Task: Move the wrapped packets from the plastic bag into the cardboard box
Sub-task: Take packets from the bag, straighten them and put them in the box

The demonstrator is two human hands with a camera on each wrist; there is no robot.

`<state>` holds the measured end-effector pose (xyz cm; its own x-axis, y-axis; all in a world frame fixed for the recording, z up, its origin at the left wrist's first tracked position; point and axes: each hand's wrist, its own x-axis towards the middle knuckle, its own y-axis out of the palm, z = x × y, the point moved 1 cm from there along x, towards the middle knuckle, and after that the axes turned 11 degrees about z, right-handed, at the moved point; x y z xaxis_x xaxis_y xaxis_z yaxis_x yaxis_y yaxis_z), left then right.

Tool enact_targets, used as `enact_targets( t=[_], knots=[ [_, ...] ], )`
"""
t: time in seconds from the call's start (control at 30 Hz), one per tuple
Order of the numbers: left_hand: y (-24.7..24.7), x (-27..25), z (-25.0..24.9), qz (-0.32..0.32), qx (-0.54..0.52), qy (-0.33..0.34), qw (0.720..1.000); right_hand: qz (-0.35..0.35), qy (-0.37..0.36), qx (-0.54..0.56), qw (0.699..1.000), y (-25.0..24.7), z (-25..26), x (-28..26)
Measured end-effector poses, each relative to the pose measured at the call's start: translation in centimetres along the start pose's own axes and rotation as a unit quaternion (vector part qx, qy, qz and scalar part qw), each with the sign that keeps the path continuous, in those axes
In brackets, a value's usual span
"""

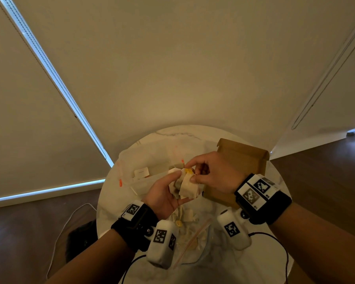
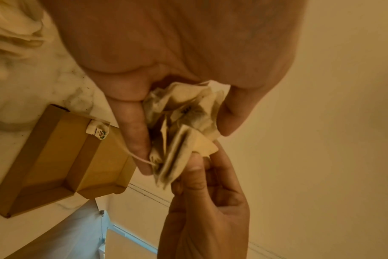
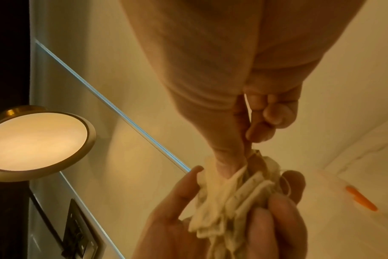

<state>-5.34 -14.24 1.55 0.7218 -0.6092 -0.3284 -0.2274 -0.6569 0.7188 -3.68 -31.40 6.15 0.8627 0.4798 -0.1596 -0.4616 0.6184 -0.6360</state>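
Above the round marble worktop (image 1: pixel 172 133), the left hand (image 1: pixel 164 194) cups a bundle of wrapped packets (image 1: pixel 186 186), its fingers (image 3: pixel 260 226) curled round them. The right hand (image 1: pixel 213 173) pinches the top of one packet between thumb and forefinger, other fingers tucked in. The open cardboard box (image 1: pixel 242 158) sits just right of the hands. The plastic bag (image 1: pixel 201 242) lies nearer the person, more packets in it.

Print on the small tag (image 2: pixel 99 133) dangling over the box (image 2: pixel 55 157) too tiny to read, packets (image 1: pixel 186 186) bunched so their count can't be told, bag (image 1: pixel 195 240) half hidden behind both wrist cameras, box's near corner lost behind right hand (image 1: pixel 211 173)
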Motion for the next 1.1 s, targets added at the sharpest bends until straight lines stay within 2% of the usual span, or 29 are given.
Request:
enact_targets(
  t=[0.17,0.33,0.63,0.77,0.83,0.9,0.97,1.1],
  knots=[
    [-0.1,0.4,0.1,0.002,0.001,0.013,1.0,-0.021,0.006,0.038,0.999,-0.1,-0.6,0.2],
    [-0.4,1.1,0.3,-0.018,0.011,0.012,1.0,-0.046,0.0,0.026,0.999,-0.2,-1.0,-0.1],
    [-1.4,3.2,0.3,-0.102,-0.011,-0.001,0.995,-0.032,-0.001,0.117,0.993,-2.6,-1.2,-0.5],
    [-1.8,4.5,-0.1,-0.116,-0.011,0.004,0.993,-0.094,-0.001,0.148,0.985,-4.9,-2.6,-0.5],
    [-2.5,5.1,-0.1,-0.126,-0.02,0.008,0.992,-0.134,0.022,0.147,0.98,-6.1,-4.7,-0.2],
    [-3.2,5.6,-0.1,-0.136,-0.026,0.01,0.99,-0.151,0.065,0.089,0.982,-6.5,-7.9,0.6],
    [-3.9,6.0,0.1,-0.143,-0.026,0.009,0.989,-0.119,0.13,0.017,0.984,-5.8,-11.4,1.6],
    [-5.1,6.7,0.7,-0.152,-0.02,0.002,0.988,0.004,0.238,-0.093,0.967,-2.0,-18.0,3.5]
  ],
)
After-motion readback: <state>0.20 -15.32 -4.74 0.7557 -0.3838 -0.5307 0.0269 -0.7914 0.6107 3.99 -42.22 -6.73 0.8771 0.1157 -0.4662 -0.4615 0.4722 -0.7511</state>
